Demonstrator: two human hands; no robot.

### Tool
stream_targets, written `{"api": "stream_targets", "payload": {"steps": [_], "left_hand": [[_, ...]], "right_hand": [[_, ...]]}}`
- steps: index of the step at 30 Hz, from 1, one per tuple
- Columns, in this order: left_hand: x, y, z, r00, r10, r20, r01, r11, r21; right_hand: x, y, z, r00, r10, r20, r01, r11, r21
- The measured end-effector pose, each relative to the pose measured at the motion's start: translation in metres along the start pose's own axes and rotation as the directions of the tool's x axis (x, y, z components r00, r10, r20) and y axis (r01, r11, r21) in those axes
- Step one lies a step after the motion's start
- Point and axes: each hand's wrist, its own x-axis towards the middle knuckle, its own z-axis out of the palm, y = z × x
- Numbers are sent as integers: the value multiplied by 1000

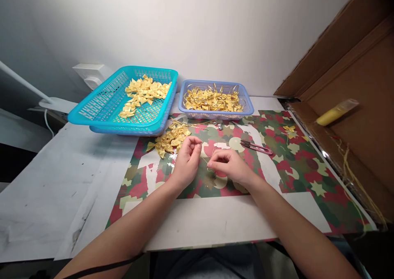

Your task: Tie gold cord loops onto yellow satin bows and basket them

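Note:
My left hand and my right hand rest close together on a camouflage-patterned mat, both with fingers curled in a pinch. A thin gold thread seems to run between them; what else they hold is too small to name. Just beyond my left hand lies a pile of small gold ribbon bows. Small thread snips lie beyond my right hand.
A turquoise basket holds several gold bows. A lilac basket holds shiny gold bows. One loose bow lies on the mat at right. A cardboard box wall with a yellow tube stands at right.

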Motion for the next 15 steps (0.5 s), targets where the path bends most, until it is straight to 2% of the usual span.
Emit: {"api": "stream_targets", "payload": {"steps": [7,11,13,15], "left_hand": [[1,0,-1,1000,-9,-15,10,999,43],[0,2,-3,998,-52,40,49,996,69],[-1,5,-5,999,-8,51,1,990,139],[-3,9,-8,994,105,20,-106,962,252]], "right_hand": [[-1,0,-2,998,46,40,-46,999,7],[-1,0,-1,999,43,-7,-43,997,63],[0,0,-1,996,51,-72,-41,990,139],[0,-1,-1,986,87,-145,-42,956,291]]}}
